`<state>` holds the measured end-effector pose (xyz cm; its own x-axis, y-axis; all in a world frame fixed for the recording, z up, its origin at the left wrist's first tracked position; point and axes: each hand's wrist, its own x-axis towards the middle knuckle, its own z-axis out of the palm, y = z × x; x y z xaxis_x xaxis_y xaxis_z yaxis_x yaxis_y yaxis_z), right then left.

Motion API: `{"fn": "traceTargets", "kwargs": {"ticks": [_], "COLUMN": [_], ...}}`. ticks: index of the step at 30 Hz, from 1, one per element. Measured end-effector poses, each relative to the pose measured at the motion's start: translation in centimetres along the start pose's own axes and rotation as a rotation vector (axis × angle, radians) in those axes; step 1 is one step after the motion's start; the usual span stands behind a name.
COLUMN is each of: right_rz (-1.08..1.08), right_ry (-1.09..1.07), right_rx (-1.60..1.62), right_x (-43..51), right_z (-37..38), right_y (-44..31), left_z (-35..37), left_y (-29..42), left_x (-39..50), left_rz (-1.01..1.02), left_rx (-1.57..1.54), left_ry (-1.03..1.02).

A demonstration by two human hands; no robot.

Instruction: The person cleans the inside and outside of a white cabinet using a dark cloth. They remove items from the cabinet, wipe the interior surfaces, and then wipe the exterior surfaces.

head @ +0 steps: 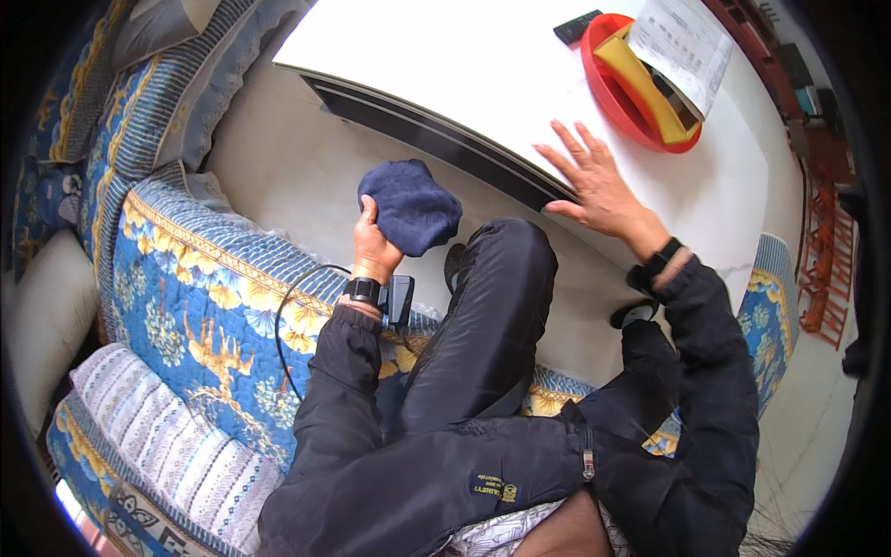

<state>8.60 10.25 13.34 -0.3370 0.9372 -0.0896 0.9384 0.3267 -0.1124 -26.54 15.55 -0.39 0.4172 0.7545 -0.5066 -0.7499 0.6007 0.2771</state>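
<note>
A bunched dark blue cloth (411, 207) is in my left hand (378, 240), with the thumb over its near left side and the other fingers hidden beneath it. My right hand (597, 186) is spread, palm down, over the near edge of the white table (445, 63), holding nothing; whether it touches the top I cannot tell. Beyond the right hand stands a red oval basin (608, 87) with a yellow container (644, 83) and a printed paper (679, 49) in it. A black remote control (577, 28) lies beside the basin.
A sofa with a blue patterned quilted cover (209, 320) is beneath and left of me, with a striped cushion (174, 452) on it. A black cable (278, 327) loops by my left wrist. My bent knees are close to the table's dark side. Reddish wooden furniture (825, 257) stands far right.
</note>
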Motion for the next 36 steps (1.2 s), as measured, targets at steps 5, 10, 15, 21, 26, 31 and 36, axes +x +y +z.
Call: {"fn": "traceTargets", "kwargs": {"ticks": [5, 10, 15, 21, 26, 31, 36], "right_rz": [0.069, 0.004, -0.009, -0.036, -0.034, -0.041, -0.101], "right_ry": [-0.149, -0.070, -0.075, -0.095, -0.090, -0.068, -0.015], "right_rx": [-0.060, -0.025, -0.022, -0.008, 0.032, 0.043, 0.029], "right_x": [3.1, 2.7, 3.2, 3.3, 3.2, 3.0, 3.1], "right_z": [2.1, 2.6, 2.5, 2.5, 2.9, 3.3, 3.8], "right_y": [-1.6, -0.7, -0.9, -0.5, 0.0, 0.5, 0.8], "left_z": [-1.4, -2.7, -3.6, -6.0, -8.8, -9.1, -8.4], "left_y": [-1.1, 0.4, 4.5, 9.0, 9.1, 7.5, 5.6], "left_x": [2.4, 5.5, 10.9, 20.6, 28.4, 31.2, 30.2], "left_rz": [0.197, 0.251, 0.447, 0.860, 0.954, 1.027, 0.912], "left_rx": [-0.009, -0.025, -0.049, 0.502, 2.428, 2.345, 2.294], "left_ry": [0.236, 0.242, 0.365, 0.227, 0.522, 0.669, 0.539]}}
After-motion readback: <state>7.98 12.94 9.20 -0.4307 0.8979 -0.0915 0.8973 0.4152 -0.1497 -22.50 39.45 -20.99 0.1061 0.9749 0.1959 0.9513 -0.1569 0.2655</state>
